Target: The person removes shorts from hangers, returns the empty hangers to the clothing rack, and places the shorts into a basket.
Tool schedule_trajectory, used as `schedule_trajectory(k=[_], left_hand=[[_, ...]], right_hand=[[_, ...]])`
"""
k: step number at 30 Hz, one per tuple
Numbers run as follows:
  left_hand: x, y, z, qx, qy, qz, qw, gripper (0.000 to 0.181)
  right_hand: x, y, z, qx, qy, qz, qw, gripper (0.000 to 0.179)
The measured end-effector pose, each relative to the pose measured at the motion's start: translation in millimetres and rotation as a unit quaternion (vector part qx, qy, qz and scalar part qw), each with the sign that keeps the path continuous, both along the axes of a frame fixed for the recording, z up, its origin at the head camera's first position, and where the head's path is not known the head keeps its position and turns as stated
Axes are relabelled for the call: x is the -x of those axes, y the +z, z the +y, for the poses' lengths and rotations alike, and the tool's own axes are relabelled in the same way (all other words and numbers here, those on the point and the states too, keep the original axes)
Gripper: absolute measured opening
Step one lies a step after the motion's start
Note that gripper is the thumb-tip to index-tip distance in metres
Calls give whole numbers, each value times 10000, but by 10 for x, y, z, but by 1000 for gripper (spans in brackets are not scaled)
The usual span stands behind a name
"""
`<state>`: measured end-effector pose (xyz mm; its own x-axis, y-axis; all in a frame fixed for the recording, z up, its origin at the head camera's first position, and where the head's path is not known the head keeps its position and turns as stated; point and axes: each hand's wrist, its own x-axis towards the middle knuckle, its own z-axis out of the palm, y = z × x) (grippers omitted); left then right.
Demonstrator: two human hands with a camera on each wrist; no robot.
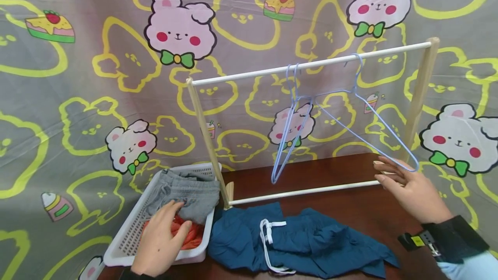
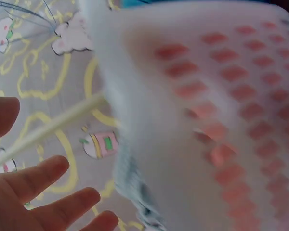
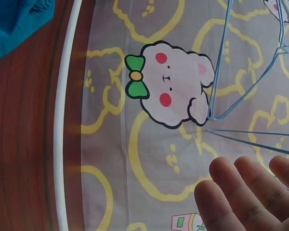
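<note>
My left hand (image 1: 161, 237) hovers over the front of the white basket (image 1: 124, 232), its fingers relaxed and holding nothing. Inside lie folded grey drawstring bottoms (image 1: 190, 195) and an orange-red garment (image 1: 190, 239), partly hidden by that hand. In the left wrist view the basket's perforated wall (image 2: 149, 134) stands beside the spread fingers. My right hand (image 1: 416, 191) is at the right of the rack, palm inward and empty. The lower corner of a blue wire hanger (image 1: 375, 109) overlaps its fingers in the head view. Dark blue drawstring bottoms (image 1: 315, 241) lie rumpled on the table between the hands.
A rack with a white top rail (image 1: 256, 72), wooden posts (image 1: 420, 98) and a white lower bar (image 1: 303, 192) stands on the dark wooden table (image 1: 350, 167). More blue hangers (image 1: 288, 141) hang close together mid-rail. A patterned curtain (image 1: 249, 25) is behind.
</note>
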<state>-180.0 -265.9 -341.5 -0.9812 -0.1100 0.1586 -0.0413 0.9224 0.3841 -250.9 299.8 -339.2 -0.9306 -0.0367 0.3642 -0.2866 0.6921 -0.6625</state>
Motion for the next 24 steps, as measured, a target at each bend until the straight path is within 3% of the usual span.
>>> schedule_trajectory(k=[4,10,17,24], left_hand=[[-56,-61,-199,22,287,-347,9990,71],[-97,-158,-517,232,533,-348,9977,76],[10,-291,-894,344,864,-434,9947,89],[58,-441,-1089,410,1147,-474,9914,89]], right_hand=[[1,8,-15,-301,-10,-89,9995,65],[-4,-6,-25,-382,130,-171,9990,64],[-27,-27,-54,-463,265,-267,9982,63],[-40,-41,-152,-367,618,-175,9973,62]])
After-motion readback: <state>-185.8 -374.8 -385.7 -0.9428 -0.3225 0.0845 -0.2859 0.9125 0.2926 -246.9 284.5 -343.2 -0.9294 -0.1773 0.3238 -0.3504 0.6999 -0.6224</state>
